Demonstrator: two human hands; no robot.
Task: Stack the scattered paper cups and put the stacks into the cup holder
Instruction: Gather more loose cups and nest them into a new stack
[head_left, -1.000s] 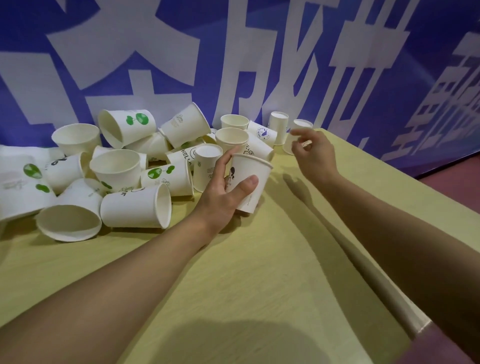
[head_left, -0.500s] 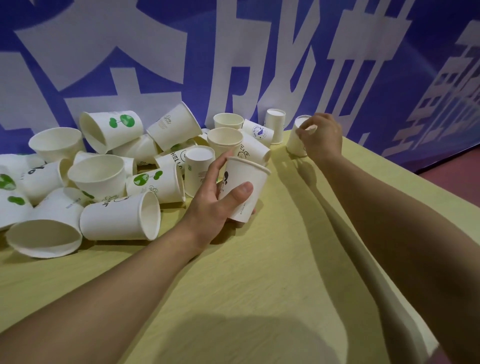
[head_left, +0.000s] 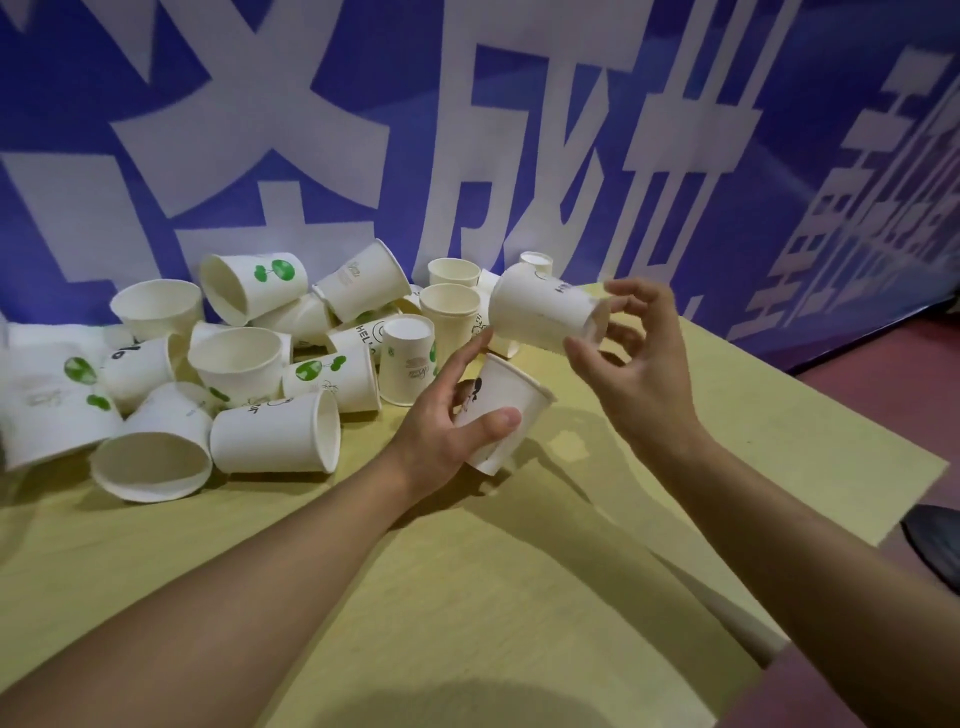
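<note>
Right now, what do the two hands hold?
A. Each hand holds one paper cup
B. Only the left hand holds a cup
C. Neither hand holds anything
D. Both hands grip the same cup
A: the left hand grips a printed cup low over the table, and the right hand pinches a tilted cup above it.

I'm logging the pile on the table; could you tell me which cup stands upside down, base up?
The cup with small green marks just left of the left hand, flat base facing up.
</note>
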